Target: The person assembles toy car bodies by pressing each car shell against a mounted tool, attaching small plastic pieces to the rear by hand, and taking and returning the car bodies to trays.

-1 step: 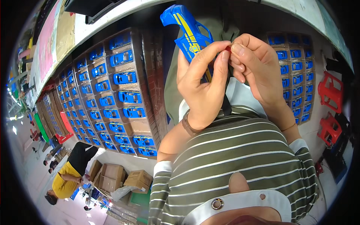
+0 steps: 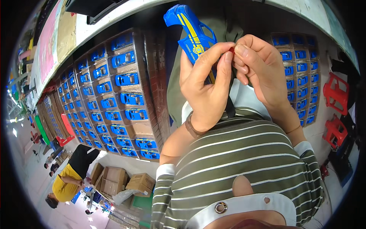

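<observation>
A blue plastic toy car body (image 2: 193, 35) with yellow stripes and an emblem is held in my left hand (image 2: 207, 78), its far end pointing up and to the left. The fingers of that hand close round the near end and hide part of it. Beside it, my right hand (image 2: 260, 66) has its thumb and forefinger pinched together. A tiny red piece (image 2: 231, 49) shows where both hands' fingertips meet; its shape is mostly covered. My right hand's other fingers are curled.
Clear trays of blue car bodies (image 2: 129, 99) stand stacked at left, and another such tray (image 2: 301, 80) lies at right. A worktable edge (image 2: 126, 14) curves across the top. Red stools (image 2: 335, 93), cardboard boxes (image 2: 141, 182) and a person in yellow (image 2: 68, 185) are farther off.
</observation>
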Motion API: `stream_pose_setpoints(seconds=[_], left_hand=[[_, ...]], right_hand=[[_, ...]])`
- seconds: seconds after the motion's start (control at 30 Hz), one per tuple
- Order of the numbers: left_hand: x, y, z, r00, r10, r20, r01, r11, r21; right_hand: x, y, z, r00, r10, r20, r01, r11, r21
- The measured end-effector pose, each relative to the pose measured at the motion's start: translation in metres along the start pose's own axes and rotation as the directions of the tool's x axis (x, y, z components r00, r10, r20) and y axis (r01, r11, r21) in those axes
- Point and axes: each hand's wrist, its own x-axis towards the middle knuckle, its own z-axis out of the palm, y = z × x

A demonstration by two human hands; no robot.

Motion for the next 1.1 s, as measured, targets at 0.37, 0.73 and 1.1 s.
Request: stream_pose_setpoints(seconds=[0.37,0.73,1.1], left_hand=[[-0.002,-0.009,0.002,0.973,0.228,-0.048,-0.211,0.95,0.228],[-0.007,-0.018,0.007,0.965,0.244,-0.1,-0.227,0.962,0.151],[-0.006,-0.016,0.0,0.992,0.111,-0.055,-0.1,0.98,0.174]], right_hand=[[-0.002,0.003,0.008,0.998,0.057,0.041,-0.06,0.996,0.068],[-0.001,0.006,0.006,0.992,0.103,0.076,-0.112,0.987,0.118],[0.0,0.009,0.006,0.993,0.073,0.091,-0.082,0.992,0.096]])
